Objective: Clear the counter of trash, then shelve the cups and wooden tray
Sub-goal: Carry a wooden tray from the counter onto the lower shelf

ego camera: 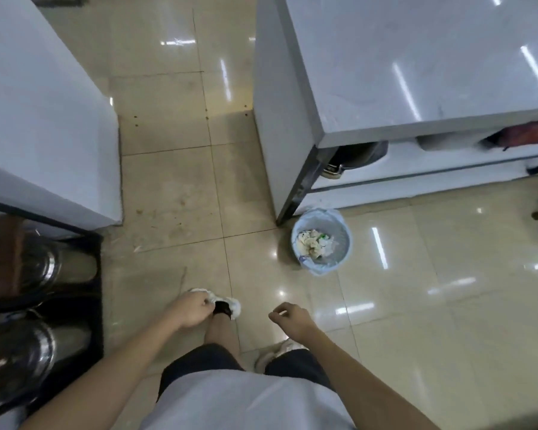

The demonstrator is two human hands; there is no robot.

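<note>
While walking past bin (321, 242), set by counter (416, 72) for trash: left hand (188, 310) curled, contents unclear; right hand (292, 318) loosely curled, empty.

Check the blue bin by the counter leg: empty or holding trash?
Holding trash. The blue trash bin, upright on the floor with a liner, shows crumpled white paper and a green scrap inside, below the rim.

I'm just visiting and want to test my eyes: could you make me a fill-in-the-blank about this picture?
The bin stands on the ____, by a corner of the counter.
The bin is coloured light ____.
The right hand, fingers loosely curled, holds ____.
Missing words: floor; blue; nothing.
</note>
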